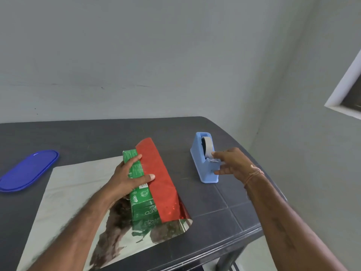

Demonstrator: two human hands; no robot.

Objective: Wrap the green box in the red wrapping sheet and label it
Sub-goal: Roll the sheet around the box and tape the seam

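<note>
Head view: the green box (141,196) lies mid-desk (224,198) on the silver inner side of the red sheet (158,173). The left hand (127,178) presses it with straight fingers (134,160), probably to keep the folded flap down. The right hand (234,165), spread and grasping nothing, touches the tape dispenser (201,165) near the right edge; a tape roll (208,147) sits inside.

Grey walls (136,45); dark table (224,202); window (350,91) right
</note>
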